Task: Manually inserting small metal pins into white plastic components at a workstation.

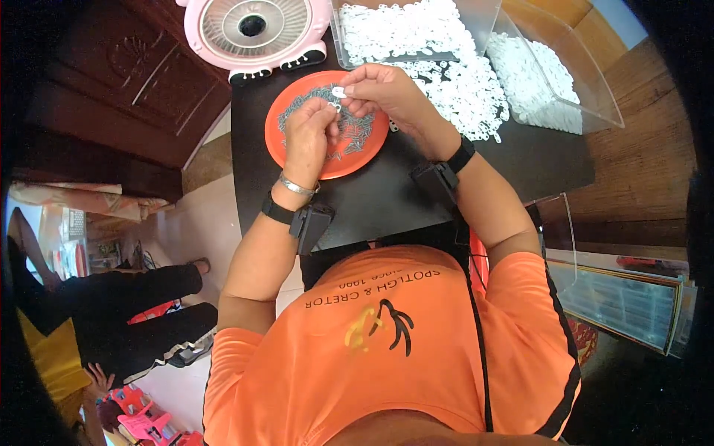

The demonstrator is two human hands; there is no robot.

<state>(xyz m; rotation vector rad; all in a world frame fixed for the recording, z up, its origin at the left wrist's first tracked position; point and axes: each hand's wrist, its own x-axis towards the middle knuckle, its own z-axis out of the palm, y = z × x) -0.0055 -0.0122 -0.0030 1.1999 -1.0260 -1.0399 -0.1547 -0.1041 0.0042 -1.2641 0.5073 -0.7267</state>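
Head: right hand (378,88) over plate edge (274,141)

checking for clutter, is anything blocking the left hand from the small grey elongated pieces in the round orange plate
Nothing visible stands between the left hand and the small grey elongated pieces exposed beside it in the round orange plate; what lies directly beneath the hand is hidden.

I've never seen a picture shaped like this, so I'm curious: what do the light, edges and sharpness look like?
In the head view, black surrounds a rounded image; in the same view, the dark table has bowed edges, the heaped white pieces look bright, nearly washed out, and the white piece in the right hand is too small for fine detail.
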